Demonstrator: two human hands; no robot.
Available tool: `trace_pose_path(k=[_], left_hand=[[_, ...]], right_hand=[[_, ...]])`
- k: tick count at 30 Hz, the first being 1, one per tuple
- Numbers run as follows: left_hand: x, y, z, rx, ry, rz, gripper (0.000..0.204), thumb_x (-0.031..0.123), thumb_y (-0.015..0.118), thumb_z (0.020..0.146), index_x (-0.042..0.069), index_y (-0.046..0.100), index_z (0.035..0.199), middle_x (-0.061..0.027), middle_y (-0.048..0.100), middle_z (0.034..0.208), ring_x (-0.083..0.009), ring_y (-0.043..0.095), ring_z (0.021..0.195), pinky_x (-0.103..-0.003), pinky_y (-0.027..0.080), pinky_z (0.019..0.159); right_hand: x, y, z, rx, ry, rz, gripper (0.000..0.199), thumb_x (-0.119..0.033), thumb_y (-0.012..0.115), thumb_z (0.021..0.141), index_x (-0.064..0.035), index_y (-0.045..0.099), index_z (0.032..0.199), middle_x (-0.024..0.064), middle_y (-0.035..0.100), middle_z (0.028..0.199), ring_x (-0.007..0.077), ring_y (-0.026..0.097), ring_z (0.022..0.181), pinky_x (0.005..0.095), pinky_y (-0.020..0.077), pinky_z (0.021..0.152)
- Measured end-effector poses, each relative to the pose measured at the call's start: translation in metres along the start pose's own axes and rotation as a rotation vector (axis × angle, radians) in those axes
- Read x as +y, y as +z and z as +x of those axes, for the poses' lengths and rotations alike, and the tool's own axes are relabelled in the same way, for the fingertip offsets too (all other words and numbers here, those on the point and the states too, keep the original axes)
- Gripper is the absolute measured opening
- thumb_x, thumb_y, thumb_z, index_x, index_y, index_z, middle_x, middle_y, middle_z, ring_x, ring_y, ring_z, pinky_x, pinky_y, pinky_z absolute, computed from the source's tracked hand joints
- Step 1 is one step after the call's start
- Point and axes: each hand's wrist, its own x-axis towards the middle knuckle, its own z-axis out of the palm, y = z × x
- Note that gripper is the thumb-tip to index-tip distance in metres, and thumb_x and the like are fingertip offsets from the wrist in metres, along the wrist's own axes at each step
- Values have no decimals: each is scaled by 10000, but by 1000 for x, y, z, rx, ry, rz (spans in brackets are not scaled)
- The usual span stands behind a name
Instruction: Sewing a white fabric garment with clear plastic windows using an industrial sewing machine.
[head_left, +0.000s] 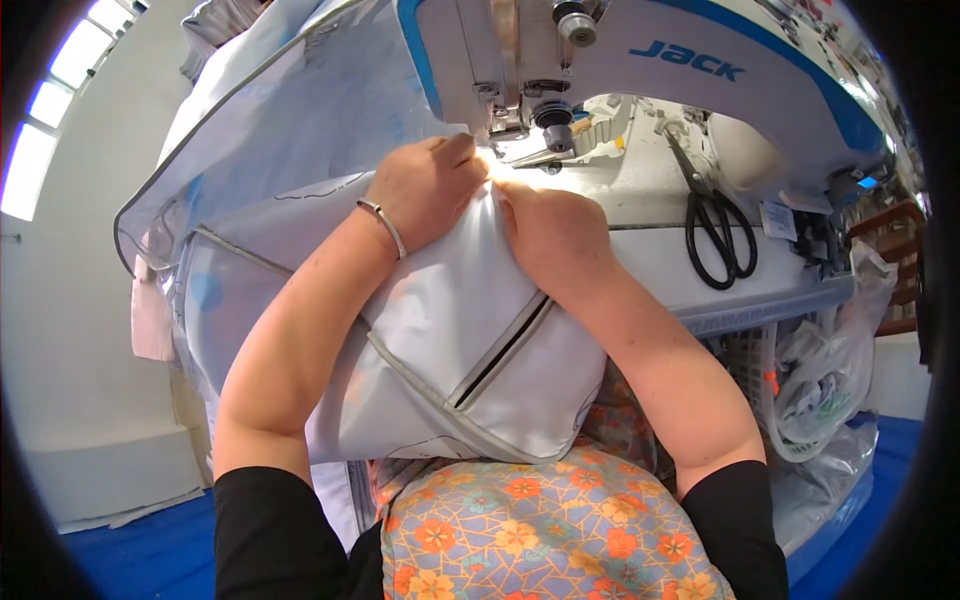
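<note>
A pale, smooth sheet of fabric [430, 300] with grey-bound edges and a dark slit drapes over the table edge and my lap. My left hand [425, 185], with a bracelet at its wrist, grips the sheet just under the needle area of a white and blue sewing machine [620, 60]. Close beside it, my right hand [558, 232] pinches the same fabric, pulling it into a fold. The fingertips of both hands meet near the lit presser foot, where bright light hides the exact edge.
Black-handled scissors [720, 235] lie on the table right of my right hand. Tweezers [540, 160] rest by the machine base. Clear plastic sheeting [290, 120] spreads at the left. A white basket [750, 370] and a plastic bag [830, 360] are below the table at right.
</note>
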Motion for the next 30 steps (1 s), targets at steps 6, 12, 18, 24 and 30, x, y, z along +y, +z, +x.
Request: trace_pose_path(k=[6,12,18,24,30], left_hand=[[-5,-6,3,-257,0,110,102,159,572,827,87,644,831,-107,644,875,-303,658,789,-434,540,661],[25,-21,27,-585,-224,64,168,149,545,850,85,687,913,-137,685,972,-315,692,861,-430,557,719],[62,-2,21,-536,-514,71,169,115,528,867,75,679,932,-165,672,1022,-303,697,908,-417,564,744],[72,7,15,-322,-494,113,120,76,541,847,62,658,871,-170,612,1024,-310,677,890,-417,564,755],[57,17,10,-201,-472,172,94,63,577,805,67,671,814,-128,641,933,-297,666,884,-403,553,756]], right_hand=[[19,-17,3,-123,-155,95,243,-187,613,883,-101,687,1097,150,693,790,320,683,717,443,536,645],[24,-16,-7,-49,-209,58,232,-172,631,858,-102,678,1074,122,667,727,319,665,672,444,521,590],[23,-11,-6,2,-191,118,105,-170,611,865,-86,654,909,123,645,687,335,647,631,446,509,554],[28,-13,-5,19,-180,102,102,-172,602,866,-87,654,843,129,642,684,337,649,641,455,508,560],[29,-12,-1,48,-208,109,135,-164,605,877,-85,690,947,128,651,692,337,652,658,458,511,586]])
